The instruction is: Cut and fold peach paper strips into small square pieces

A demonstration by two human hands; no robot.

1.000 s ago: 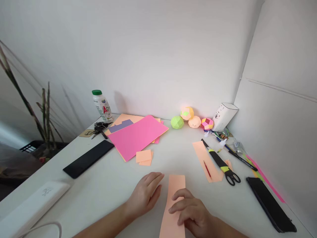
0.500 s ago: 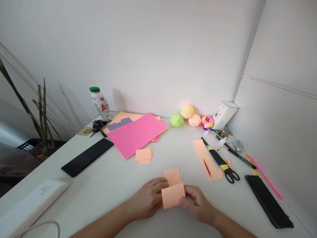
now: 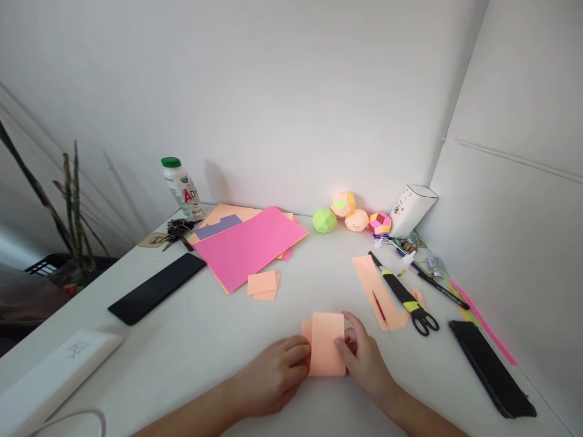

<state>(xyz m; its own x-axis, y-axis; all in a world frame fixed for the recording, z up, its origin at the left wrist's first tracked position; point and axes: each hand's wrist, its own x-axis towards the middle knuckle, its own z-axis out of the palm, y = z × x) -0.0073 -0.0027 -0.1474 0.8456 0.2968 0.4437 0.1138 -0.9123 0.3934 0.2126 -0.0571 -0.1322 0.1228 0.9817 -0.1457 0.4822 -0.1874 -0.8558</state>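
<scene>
My right hand (image 3: 367, 361) grips a peach paper rectangle (image 3: 328, 343) by its right edge, thumb in front and fingers behind. The rectangle stands with its long side upright, facing me. Behind its left side shows the edge of another peach paper piece (image 3: 306, 329). My left hand (image 3: 280, 371) is closed, its curled fingertips pinching the papers at their left edge. How the two pieces meet is hidden. Farther off, two small peach paper pieces (image 3: 262, 281) overlap on the white table (image 3: 191, 358).
Large pink sheets (image 3: 250, 246) lie behind at left, near a bottle (image 3: 183, 189), keys (image 3: 178, 230) and a black slab (image 3: 157, 288). At right are scissors (image 3: 403, 292), a peach strip (image 3: 367, 273) and a black pouch (image 3: 492, 369). Paper polyhedra (image 3: 324, 221) sit by the wall.
The front paper rectangle has turned from lying sideways to upright and moved slightly right. My right hand has shifted up along its edge. More of the rear piece is now covered.
</scene>
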